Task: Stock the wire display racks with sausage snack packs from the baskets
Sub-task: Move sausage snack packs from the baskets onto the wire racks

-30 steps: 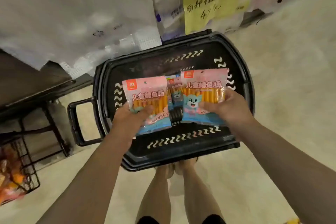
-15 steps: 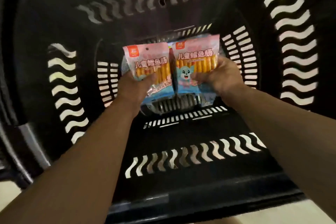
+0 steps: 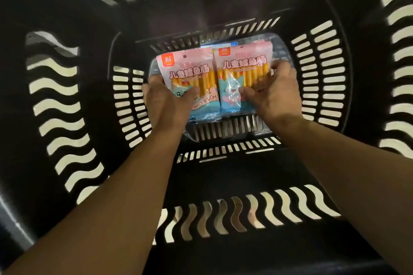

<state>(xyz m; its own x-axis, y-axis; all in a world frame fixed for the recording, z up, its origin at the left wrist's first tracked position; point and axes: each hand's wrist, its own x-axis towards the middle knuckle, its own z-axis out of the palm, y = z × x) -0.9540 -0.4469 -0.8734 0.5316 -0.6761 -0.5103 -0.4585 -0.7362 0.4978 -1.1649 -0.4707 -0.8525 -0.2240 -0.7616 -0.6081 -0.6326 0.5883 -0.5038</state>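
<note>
Both my hands reach deep into a black plastic basket (image 3: 67,18) with wavy slots. My left hand (image 3: 166,101) grips a pink and blue sausage snack pack (image 3: 188,69), thumb across its front. Beside it, my right hand (image 3: 271,94) grips a second, matching sausage pack (image 3: 242,67), fingers curled over its right edge. The two packs sit side by side, edges touching, low over the basket's slotted floor (image 3: 223,129). More packs seem to lie under them, mostly hidden.
The basket's dark walls fill the whole view on every side. Its near rim (image 3: 245,252) crosses below my forearms. Pale floor shows only through the slots. No display rack is in sight.
The view went from above the basket to deep inside it. Both hands lowered with their packs toward the basket floor, and the packs came closer together.
</note>
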